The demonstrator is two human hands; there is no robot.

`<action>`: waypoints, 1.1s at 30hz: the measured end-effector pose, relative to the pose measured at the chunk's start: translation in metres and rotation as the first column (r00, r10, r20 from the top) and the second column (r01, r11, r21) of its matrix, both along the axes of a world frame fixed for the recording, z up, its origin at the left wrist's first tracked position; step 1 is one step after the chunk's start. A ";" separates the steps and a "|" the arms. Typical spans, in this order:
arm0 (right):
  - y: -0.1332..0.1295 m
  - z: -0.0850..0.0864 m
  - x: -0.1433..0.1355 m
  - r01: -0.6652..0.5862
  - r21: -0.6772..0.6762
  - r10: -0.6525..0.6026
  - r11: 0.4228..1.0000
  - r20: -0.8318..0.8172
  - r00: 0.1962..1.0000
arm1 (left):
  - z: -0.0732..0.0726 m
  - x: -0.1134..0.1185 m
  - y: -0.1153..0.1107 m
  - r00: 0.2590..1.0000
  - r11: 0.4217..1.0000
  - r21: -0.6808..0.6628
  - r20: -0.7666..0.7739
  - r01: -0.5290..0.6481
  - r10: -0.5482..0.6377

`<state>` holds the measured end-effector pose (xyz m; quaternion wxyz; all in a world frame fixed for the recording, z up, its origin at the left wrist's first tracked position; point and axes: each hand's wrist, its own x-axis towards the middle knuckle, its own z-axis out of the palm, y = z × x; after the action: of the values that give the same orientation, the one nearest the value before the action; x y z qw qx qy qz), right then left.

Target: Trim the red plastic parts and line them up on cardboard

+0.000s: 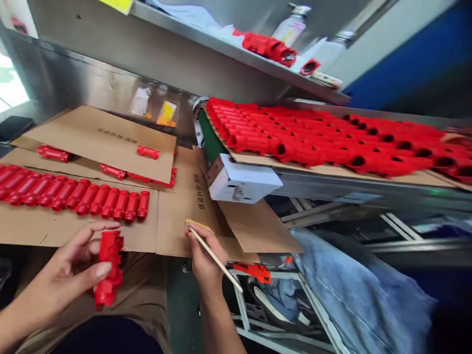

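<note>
My left hand [79, 268] is closed around a red plastic tubular part [109, 268] with ridges on one side, held upright above my lap. In my right hand [208, 255], over the cardboard's front edge, is a thin pale stick [217, 261] slanting down to the right. Something yellowish shows along the fingers of that hand; I cannot make out what it is. Beyond my left hand, a row of red tubes [88, 199] lies side by side on the cardboard sheet [171, 216].
A raised cardboard sheet [84, 129] partly covers more red parts. On the right, a conveyor-like surface carries many red tubes [295, 132], with a white box [243, 182] at its near corner. Above runs a metal shelf [206, 44]. A person's denim-clad leg [361, 285] is at right.
</note>
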<state>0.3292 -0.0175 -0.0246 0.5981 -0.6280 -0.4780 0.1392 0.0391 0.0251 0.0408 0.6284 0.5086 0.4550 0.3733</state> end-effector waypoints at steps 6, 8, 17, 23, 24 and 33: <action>0.018 -0.014 0.024 0.059 0.021 -0.055 0.998 -0.148 0.987 | 0.033 0.115 0.100 0.473 0.733 0.262 -0.876 0.628 -0.091; 0.015 -0.017 0.022 0.052 0.039 -0.044 0.998 -0.178 0.983 | 0.027 0.142 0.115 0.362 0.736 0.225 -0.932 0.639 -0.030; 0.015 -0.027 0.023 0.002 0.091 0.027 0.996 -0.316 0.949 | 0.032 0.152 0.197 0.269 0.722 0.347 -0.936 0.598 0.226; 0.015 -0.029 0.026 -0.001 0.092 0.033 0.996 -0.346 0.938 | 0.042 0.147 0.269 0.385 0.739 0.397 -0.901 0.544 0.200; 0.014 -0.029 0.027 -0.002 0.093 0.034 0.996 -0.345 0.938 | 0.043 0.140 0.265 0.423 0.738 0.406 -0.888 0.539 0.179; -0.005 0.018 -0.012 -0.338 -0.076 0.298 0.938 -0.319 0.900 | 0.011 0.012 0.064 0.900 0.884 0.304 -0.367 0.355 -0.236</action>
<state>0.3172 -0.0226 -0.0070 0.5914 -0.5500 -0.4668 0.3603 0.0508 0.0889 0.0522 0.4913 0.7337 0.3894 0.2622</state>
